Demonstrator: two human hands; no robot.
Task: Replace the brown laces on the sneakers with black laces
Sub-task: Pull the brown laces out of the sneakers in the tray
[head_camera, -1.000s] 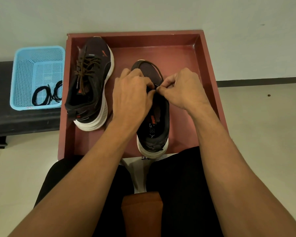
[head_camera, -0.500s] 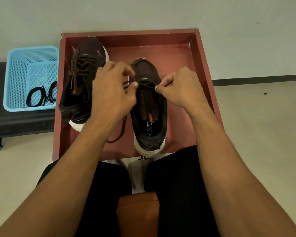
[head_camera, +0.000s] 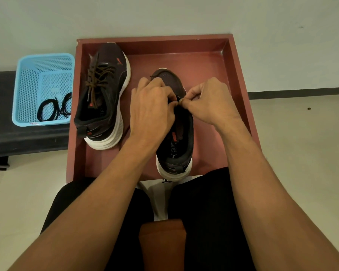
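Observation:
Two dark sneakers with white soles stand in a reddish-brown tray [head_camera: 237,61]. The left sneaker [head_camera: 104,98] carries brown laces [head_camera: 97,79], untied at the top. My left hand [head_camera: 151,108] and my right hand [head_camera: 209,102] meet over the lace area of the right sneaker [head_camera: 176,145]. Both pinch at the shoe's eyelet area with thumb and forefinger; the lace itself is hidden under the fingers. A short brown lace end [head_camera: 152,76] shows beside the toe. Black laces [head_camera: 55,108] lie coiled in a blue basket [head_camera: 27,75] at the left.
The basket sits on a low black bench [head_camera: 18,137] beside the tray. A pale wall rises behind the tray. Light floor tiles stretch to the right. My knees in black trousers and a brown stool edge [head_camera: 162,243] fill the bottom of the view.
My left hand swung out to the left, drawing brown lace out, then came back to meet my right hand over the right sneaker. The loose lace loop beside that shoe is now hidden.

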